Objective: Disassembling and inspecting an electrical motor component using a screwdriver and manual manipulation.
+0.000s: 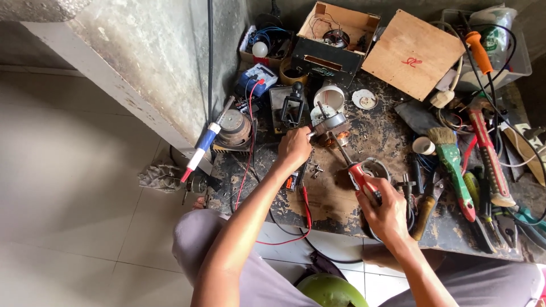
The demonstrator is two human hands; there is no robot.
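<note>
While gripped by right hand (388, 213) fingers, red-handled screwdriver (354, 170) on round metal motor (330, 126), left hand (294, 148) fingers clamped there.

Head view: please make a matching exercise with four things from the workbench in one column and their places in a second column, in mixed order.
Things:
1. red-handled screwdriver
2. green-handled paintbrush
3. square plywood board
4. small round metal motor part

Places:
A. leaning at the bench's back right
B. held by the right hand
C. steadied by the left hand
D. lying right of the hands

Pairs: 1-B, 2-D, 3-A, 4-C
</note>
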